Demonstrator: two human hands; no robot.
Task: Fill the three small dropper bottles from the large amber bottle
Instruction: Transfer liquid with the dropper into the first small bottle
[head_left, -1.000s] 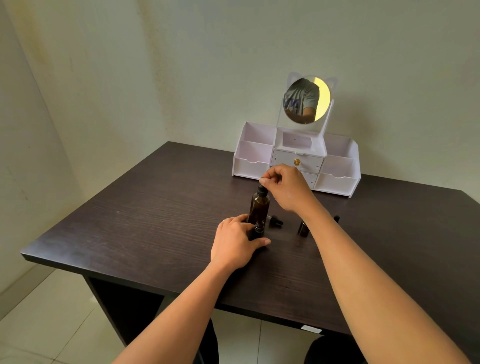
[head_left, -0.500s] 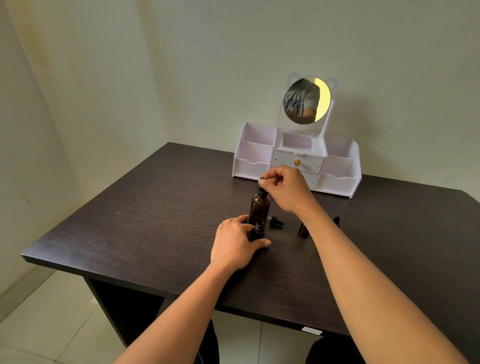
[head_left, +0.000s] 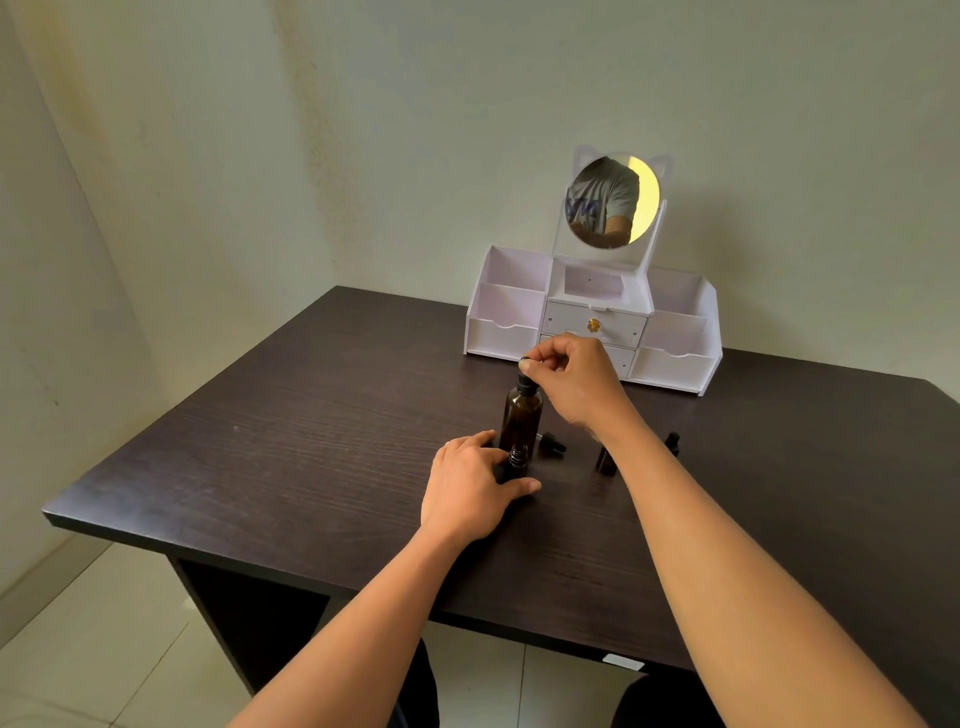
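Grips with the left hand (head_left: 470, 488) a small dropper bottle (head_left: 517, 460), fingers and thumb curled round its lower part, its uncapped neck showing above them. Keeps it upright on the dark wooden table (head_left: 260, 467), roughly midway between near and far edges.

Level with it, off toward the right edge and beside the right forearm: a second small bottle (head_left: 605, 460), upright. A little farther back: a loose black dropper cap (head_left: 550, 445) on its side, and a third small bottle (head_left: 672, 441) (partly hidden by the forearm).

Just behind the held bottle: the large amber bottle (head_left: 521, 415), upright. Pinches with the right hand (head_left: 576, 379) a black dropper top (head_left: 525, 361) between thumb and fingertips, right over that bottle's neck.

At the far edge, against the wall: a white cosmetic organiser (head_left: 675, 364) with drawers, topped by a round cat-eared mirror (head_left: 613, 200).
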